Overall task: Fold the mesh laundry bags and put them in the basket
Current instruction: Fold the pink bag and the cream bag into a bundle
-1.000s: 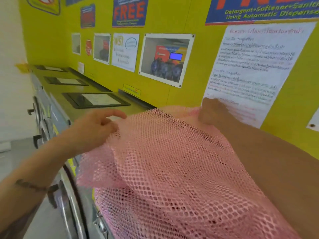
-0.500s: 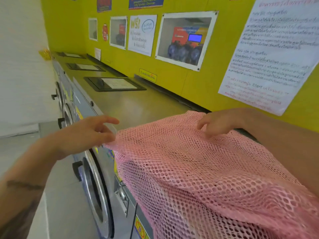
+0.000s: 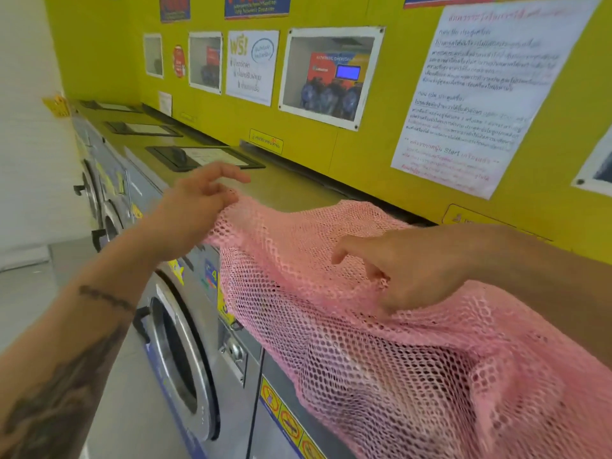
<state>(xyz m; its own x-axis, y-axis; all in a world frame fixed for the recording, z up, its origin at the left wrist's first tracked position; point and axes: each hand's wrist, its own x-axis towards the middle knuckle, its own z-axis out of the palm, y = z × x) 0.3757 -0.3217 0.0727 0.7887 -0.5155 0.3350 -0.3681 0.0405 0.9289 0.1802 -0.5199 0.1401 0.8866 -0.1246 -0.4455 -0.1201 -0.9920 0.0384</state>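
Note:
A pink mesh laundry bag (image 3: 347,319) lies spread over the top and front edge of a washing machine, hanging down its front at the right. My left hand (image 3: 195,207) pinches the bag's far left corner between thumb and fingers, the other fingers spread. My right hand (image 3: 407,263) rests on the middle of the bag with a fold of mesh caught under its curled fingers. No basket is in view.
A row of front-loading washing machines (image 3: 178,352) runs along the left, with a flat metal top (image 3: 288,187) holding black-framed panels (image 3: 205,157). A yellow wall (image 3: 364,154) with posters and notices rises right behind. Grey floor (image 3: 29,293) lies to the left.
The bag has been lowered and spread onto the machine top. My left hand moved forward with its corner; my right hand slid back toward me onto the bag's middle.

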